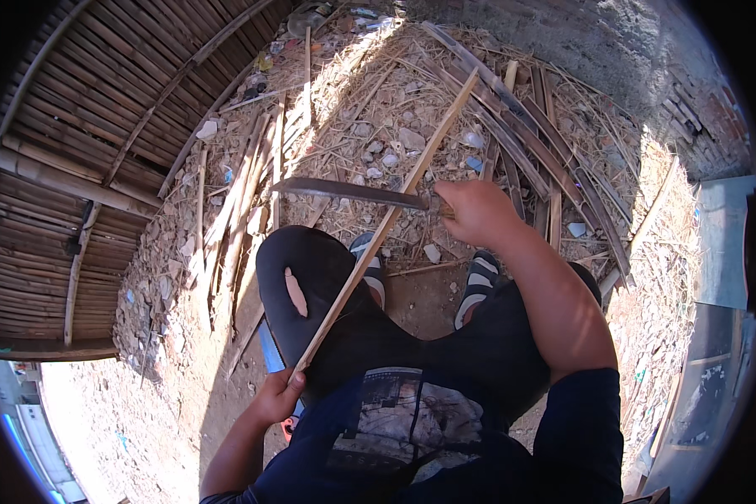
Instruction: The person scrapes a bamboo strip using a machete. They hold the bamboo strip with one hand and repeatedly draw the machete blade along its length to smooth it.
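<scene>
Mid-shaving: the left hand (275,396) grips the bamboo strip's (388,220) near end, the right hand (476,212) clasps the machete (349,191) crossing it, needing a controlled stroke outward.

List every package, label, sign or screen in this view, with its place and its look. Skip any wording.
No sign or screen shows.
Wrapper scraps: small, yellowish and dark, among the litter by the bamboo panel, upper left.
Pale crumpled scrap: whitish, at the panel's edge; whether packaging, cannot tell.
Shirt print: grey rectangular patch on the person's dark blue top, bottom centre.
</scene>
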Available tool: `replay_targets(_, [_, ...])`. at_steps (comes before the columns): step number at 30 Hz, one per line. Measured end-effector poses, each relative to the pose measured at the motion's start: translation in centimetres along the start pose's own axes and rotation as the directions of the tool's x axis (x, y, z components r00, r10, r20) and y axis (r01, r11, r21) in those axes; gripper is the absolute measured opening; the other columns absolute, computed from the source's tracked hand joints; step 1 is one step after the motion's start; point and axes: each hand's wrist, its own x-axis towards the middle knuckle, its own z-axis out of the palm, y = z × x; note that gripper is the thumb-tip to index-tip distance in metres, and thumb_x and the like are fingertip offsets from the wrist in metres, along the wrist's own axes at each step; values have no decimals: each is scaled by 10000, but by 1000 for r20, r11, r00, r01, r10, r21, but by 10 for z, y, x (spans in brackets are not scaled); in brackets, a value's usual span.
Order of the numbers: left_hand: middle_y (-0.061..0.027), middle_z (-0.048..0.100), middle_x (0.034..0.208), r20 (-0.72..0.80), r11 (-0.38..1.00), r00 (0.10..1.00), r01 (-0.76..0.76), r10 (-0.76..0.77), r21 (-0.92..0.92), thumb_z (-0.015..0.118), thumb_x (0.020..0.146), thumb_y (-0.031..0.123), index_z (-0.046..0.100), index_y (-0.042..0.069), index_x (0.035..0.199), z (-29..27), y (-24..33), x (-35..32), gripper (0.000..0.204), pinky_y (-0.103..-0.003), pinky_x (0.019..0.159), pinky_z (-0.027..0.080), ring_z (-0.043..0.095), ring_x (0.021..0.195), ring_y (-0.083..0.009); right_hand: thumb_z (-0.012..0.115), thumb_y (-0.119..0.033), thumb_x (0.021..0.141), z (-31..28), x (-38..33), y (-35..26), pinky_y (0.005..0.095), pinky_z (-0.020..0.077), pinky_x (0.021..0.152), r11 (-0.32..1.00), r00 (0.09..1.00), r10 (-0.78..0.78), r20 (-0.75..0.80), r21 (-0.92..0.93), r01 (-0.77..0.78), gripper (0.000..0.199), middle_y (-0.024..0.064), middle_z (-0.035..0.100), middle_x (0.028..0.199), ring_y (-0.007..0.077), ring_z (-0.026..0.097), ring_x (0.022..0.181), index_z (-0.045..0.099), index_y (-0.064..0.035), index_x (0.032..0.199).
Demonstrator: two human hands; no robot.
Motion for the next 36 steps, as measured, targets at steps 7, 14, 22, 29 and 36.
replay_targets(7, [-46, 516, 649, -104, 997, 992, -72, 72, 0, 589, 924, 596, 585, -34, 852, 16, 8, -8, 634, -388, 617, 460, 499, 671, -141, 689, -162, 758, -7, -4, 21, 496, 523, 728, 998, 996, 33, -82, 54, -29, 234, 171, 659, 821, 386, 659, 833, 594, -69, 950])
replay_targets(14, [-42, 595, 673, -96, 997, 995, -37, 29, -72, 659, 911, 516, 631, -37, 948, 14, -11, -10, 554, -346, 606, 459, 529, 658, -114, 714, -179, 763, -18, -8, 6, 486, 521, 724, 999, 981, -17, -196, 35, 24, 278, 162, 662, 838, 399, 655, 794, 568, -63, 970])
replay_targets(22, [11, 521, 644, -40, 998, 999, 27, -29, -55, 590, 968, 431, 567, 12, 801, 13, -25, -39, 451, -319, 577, 435, 485, 632, -101, 715, -191, 763, -21, -2, 65, 486, 514, 689, 973, 964, 223, -145, 97, -210, 254, 119, 644, 789, 366, 662, 805, 560, -96, 940])
replay_targets(29, [4, 487, 626, -23, 988, 998, -56, 53, -144, 418, 986, 605, 534, 56, 750, 14, -56, -37, 609, -317, 550, 366, 446, 606, -107, 736, -171, 704, -2, -3, 9, 484, 497, 665, 965, 956, -249, -156, -128, 231, 281, 124, 623, 742, 365, 641, 760, 575, -96, 922])
replay_targets(36, [3, 526, 655, 3, 981, 999, -39, 40, -192, 427, 1033, 483, 531, 31, 715, 1, -65, -37, 563, -302, 587, 413, 475, 635, -106, 702, -169, 763, -29, 2, 53, 487, 524, 707, 965, 954, 235, -188, -71, -252, 281, 122, 669, 835, 355, 668, 832, 610, -112, 1022])
